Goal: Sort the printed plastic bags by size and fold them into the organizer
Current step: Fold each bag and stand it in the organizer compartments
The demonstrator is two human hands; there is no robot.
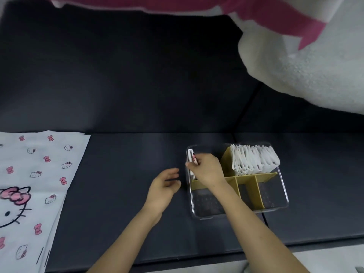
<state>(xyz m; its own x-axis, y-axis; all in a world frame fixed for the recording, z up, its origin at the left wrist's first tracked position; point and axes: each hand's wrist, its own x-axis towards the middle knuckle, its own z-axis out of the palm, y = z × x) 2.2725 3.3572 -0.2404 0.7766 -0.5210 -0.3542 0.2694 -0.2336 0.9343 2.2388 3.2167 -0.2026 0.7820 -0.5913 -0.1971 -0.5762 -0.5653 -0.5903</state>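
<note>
Pinches folded bag (192, 157) with right hand (206, 170), on edge, in organizer (283, 194)'s far-left bay.
Runs lengthwise along the clear left wall, thin, glossy, pink-printed; likely wants only a push down. Hangs left hand (165, 186) slack, fingers loose, just outside that wall. Shows white stack (254, 160) right of yellow dividers (246, 177), flat bags (39, 174) well left on dark mat (128, 95).

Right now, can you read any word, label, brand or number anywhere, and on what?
None: no readable text in view.
The flat bags on the left carry only cat faces and pink bows.
The folded bag in the right hand shows only a red bow.
The organizer bears no visible label.
</note>
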